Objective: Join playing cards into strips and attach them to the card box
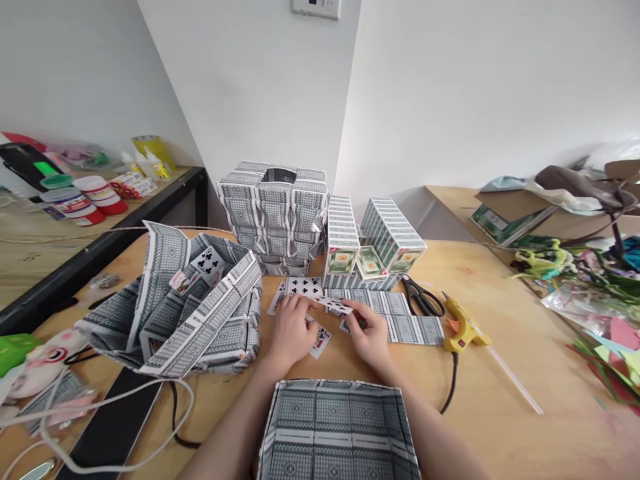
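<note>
1. Viewing from the head camera, we find a playing card (334, 305) raised just above the desk (480, 267), between the two hands.
2. Right hand (369, 331): we see thumb and fingers pinching the card's right end.
3. Left hand (293, 327): we see it curled, palm down, at the card's left end; we cannot tell whether it grips or merely touches.
4. Around the hands, we note loose face-up cards (305, 287) and, to the right, joined card strips (415, 329).
5. Caution: we judge that an uneven pinch could bend the card or let it slip among the loose ones.
6. Caution: an open card box (340, 400) sits between the forearms. We could knock it if either arm swings inward.
7. Caution: the glue gun (465, 327) lies just beside the strips. If hot, its nozzle could drip on them; we cannot tell whether it is powered.
8. Caution: a tug on its black cable (454, 383) could drag the gun across the strips.
</note>
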The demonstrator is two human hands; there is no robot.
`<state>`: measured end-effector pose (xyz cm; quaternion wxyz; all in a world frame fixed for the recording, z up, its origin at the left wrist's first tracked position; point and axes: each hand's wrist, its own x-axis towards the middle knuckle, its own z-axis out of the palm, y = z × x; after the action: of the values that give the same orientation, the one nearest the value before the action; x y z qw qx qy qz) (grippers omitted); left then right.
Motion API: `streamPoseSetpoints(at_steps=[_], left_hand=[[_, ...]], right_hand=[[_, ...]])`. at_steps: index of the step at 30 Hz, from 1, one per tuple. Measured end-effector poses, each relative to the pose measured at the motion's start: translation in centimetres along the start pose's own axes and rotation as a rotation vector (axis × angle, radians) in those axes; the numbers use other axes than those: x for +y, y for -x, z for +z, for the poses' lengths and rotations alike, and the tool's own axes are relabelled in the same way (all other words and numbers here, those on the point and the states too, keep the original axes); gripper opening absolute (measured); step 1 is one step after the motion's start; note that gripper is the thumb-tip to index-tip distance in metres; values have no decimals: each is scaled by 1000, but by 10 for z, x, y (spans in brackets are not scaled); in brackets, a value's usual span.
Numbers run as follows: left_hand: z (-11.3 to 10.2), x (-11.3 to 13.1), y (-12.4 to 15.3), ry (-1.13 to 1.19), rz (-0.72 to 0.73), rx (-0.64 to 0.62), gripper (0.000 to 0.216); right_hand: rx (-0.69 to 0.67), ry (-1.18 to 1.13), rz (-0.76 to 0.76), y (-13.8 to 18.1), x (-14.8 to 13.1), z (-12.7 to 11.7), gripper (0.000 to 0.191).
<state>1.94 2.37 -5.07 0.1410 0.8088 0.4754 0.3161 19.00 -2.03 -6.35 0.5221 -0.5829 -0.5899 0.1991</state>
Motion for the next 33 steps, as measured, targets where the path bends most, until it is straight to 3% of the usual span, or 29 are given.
streamPoseSetpoints(at_steps=[5,10,16,21,26,33], left_hand=[[2,3,2,-181,51,-133,45],[5,0,1,-201,80,-169,36],[8,-5,2,-187,62,-133,32],[3,-2,1,-162,88,-131,28],[1,-1,-1,-27,41,-36,26],[1,-4,-6,235,-66,184,23]], right_hand=[[42,-17,29,-1,-1,-2,24],[45,-39,56,-1,-1,-4,25],[-60,-184,50,-1,-3,-9,35],[103,-35,81,-2,-4,-4,20],[167,-9,81,-2,-1,0,23],[66,-183,150,-1,6,4,20]])
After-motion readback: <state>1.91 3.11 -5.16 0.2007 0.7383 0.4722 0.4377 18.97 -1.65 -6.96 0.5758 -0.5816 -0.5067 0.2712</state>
